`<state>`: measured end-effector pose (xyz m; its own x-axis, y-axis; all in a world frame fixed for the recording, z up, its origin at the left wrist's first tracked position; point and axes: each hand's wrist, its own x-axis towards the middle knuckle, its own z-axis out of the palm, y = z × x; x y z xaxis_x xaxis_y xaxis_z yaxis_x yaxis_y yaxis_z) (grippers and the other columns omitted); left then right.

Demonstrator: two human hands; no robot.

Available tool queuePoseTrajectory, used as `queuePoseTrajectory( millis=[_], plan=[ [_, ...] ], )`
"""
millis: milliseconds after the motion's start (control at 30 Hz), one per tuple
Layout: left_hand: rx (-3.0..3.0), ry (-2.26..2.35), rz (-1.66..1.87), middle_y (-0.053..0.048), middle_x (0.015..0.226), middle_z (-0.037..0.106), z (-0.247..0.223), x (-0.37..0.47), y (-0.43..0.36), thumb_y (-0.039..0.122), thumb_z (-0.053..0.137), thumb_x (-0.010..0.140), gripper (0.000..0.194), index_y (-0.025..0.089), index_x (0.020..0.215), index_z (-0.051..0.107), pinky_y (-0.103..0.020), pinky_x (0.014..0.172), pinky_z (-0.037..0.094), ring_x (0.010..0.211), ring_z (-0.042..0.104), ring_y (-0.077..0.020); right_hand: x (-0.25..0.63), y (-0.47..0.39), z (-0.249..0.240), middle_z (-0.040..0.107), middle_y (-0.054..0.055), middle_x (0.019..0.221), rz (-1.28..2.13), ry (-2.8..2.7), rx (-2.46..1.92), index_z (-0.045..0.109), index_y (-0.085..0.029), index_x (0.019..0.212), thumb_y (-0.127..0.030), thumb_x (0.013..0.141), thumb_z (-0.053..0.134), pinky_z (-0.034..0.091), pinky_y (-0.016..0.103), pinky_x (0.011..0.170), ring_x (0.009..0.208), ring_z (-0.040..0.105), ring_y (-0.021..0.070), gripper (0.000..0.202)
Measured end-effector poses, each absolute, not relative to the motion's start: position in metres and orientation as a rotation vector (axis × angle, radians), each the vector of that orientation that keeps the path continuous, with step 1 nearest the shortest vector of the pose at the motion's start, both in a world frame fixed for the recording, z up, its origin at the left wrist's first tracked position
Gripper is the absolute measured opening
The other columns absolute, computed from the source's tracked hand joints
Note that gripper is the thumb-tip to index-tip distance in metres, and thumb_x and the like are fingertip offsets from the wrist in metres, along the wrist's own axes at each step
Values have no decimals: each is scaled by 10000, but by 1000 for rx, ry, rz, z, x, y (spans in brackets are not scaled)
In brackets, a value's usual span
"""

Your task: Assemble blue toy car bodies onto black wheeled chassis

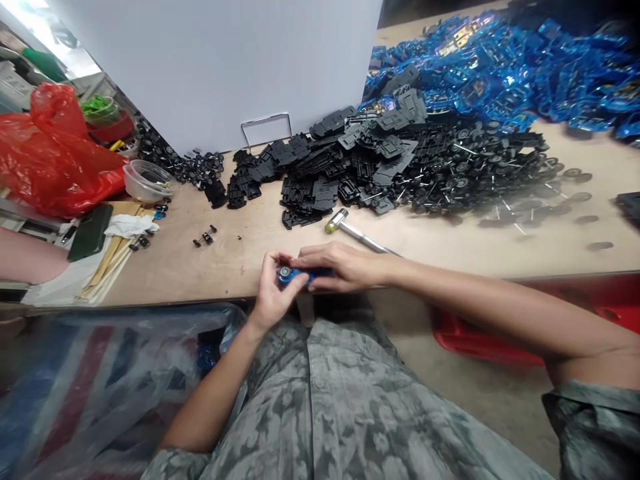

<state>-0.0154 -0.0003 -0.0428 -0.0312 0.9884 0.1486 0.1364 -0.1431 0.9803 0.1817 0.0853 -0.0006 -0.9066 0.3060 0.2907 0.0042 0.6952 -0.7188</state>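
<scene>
A small blue toy car with a grey-spoked wheel showing is held at the table's front edge. My left hand is closed around its wheel end, thumb along the near side. Fingers of my right hand are closed on the other end and hide much of it. Just beyond lies a hammer with a yellowish face and a metal handle, partly behind my right forearm. Left of my hands, a wheel-and-axle piece rests on the wood.
Black chassis plates pile up along the back, beside heaped wheels and axles. Blue car bodies cover the far right. At left are a red plastic bag, a clear tub and a dark phone. A red crate sits below.
</scene>
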Motion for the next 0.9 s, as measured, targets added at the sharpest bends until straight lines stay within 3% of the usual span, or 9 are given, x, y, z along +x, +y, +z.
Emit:
queuePoseTrajectory(
  millis=[133, 300, 433, 633, 700, 800, 900],
  plan=[
    [1344, 1301, 1323, -36, 1052, 608, -44, -15, 0, 304, 785, 817, 372, 208, 1099, 562, -274, 919, 498, 1014, 608, -162, 181, 84, -8, 711, 143, 1120, 1024, -2479, -271, 630, -112, 1333, -312, 985, 637, 555, 306, 854, 997, 706, 218, 402],
    [1322, 1322, 1261, -28, 978, 650, -42, -17, -2, 353, 774, 844, 263, 190, 1006, 644, -256, 814, 502, 905, 624, -155, 195, 76, -32, 760, 120, 1053, 898, -2235, -575, 681, -135, 1181, -447, 863, 795, 566, 314, 807, 911, 723, 218, 460],
    [1390, 1345, 1314, -14, 916, 649, -44, -17, -1, 331, 782, 847, 210, 192, 957, 671, -250, 786, 484, 863, 615, -147, 202, 71, -38, 772, 91, 976, 883, -2203, -602, 704, -143, 1103, -393, 937, 719, 557, 283, 770, 835, 716, 181, 301],
    [1371, 1314, 1347, -6, 879, 651, -41, -16, -1, 338, 831, 801, 227, 196, 890, 678, -252, 798, 480, 853, 617, -143, 199, 63, -30, 757, 81, 900, 765, -2205, -538, 686, -135, 1080, -322, 985, 648, 567, 266, 704, 775, 705, 165, 213],
    [1283, 1237, 1293, -36, 963, 681, -33, -21, 2, 422, 842, 783, 306, 189, 919, 698, -271, 867, 491, 951, 639, -170, 201, 59, -27, 764, 111, 968, 612, -2231, -466, 664, -123, 1145, -263, 1004, 610, 603, 297, 768, 854, 729, 181, 206],
    [1019, 1088, 1095, -93, 1159, 707, -18, -28, 11, 565, 788, 799, 519, 184, 1139, 698, -329, 916, 515, 1047, 663, -219, 207, 54, -24, 741, 183, 1184, 130, -2302, -312, 622, -95, 1255, -144, 1008, 558, 577, 479, 1026, 1162, 704, 261, 260],
    [927, 1061, 973, -78, 1096, 733, -13, -33, 23, 444, 879, 722, 531, 168, 1137, 693, -322, 865, 536, 952, 683, -201, 212, 52, -27, 712, 175, 1283, -230, -2355, -197, 631, -120, 1256, -87, 982, 579, 485, 614, 1128, 1337, 610, 308, 281]
  ],
)
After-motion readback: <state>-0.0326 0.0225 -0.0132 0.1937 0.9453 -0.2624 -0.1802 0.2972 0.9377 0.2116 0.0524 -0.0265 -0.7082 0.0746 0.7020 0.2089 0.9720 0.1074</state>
